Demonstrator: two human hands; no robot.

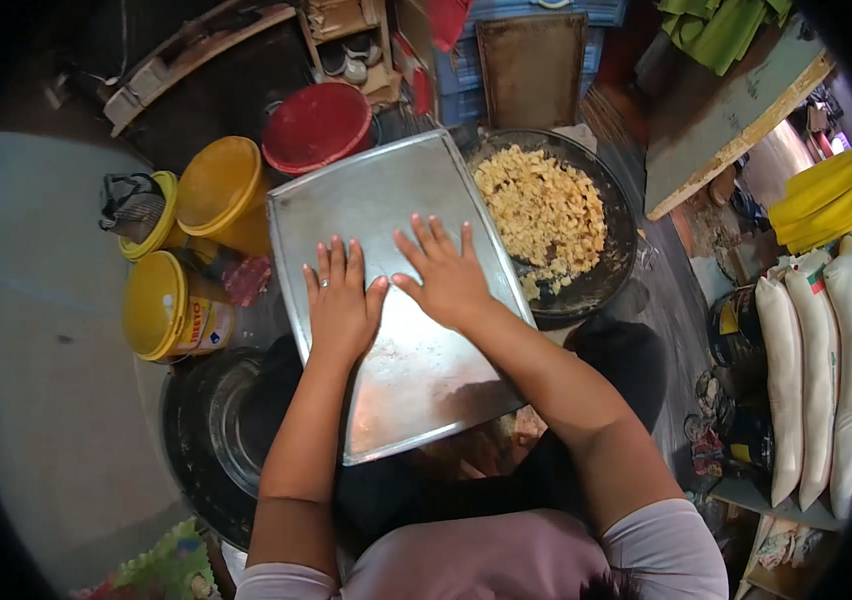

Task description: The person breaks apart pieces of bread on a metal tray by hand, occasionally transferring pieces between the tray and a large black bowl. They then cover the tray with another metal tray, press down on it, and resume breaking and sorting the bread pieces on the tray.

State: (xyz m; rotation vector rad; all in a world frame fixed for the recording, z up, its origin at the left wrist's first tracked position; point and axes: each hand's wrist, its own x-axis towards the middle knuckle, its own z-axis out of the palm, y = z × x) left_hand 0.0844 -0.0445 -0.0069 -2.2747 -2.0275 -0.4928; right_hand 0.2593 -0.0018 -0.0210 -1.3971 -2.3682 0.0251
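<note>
A rectangular metal baking tray (426, 395) with a raised rim lies tilted in front of me, its lower end above my lap. My left hand (341, 305) rests flat on it, fingers spread and pointing away, with a ring on one finger. Beside it, my right hand (446, 275) is also laid flat with the fingers apart; the two thumbs nearly meet. The tray's surface under both palms looks bare and shiny. To the right of the tray, a wide dark pan (618, 225) holds a heap of pale yellow crumbly chunks (541, 205).
Yellow lidded buckets (221, 185) and a red-lidded one (318, 128) stand at the left. A large black basin (196, 430) sits below them. Stacked white sacks (816, 370) are at the right, near a wooden board (726, 130) and yellow cloth (831, 200).
</note>
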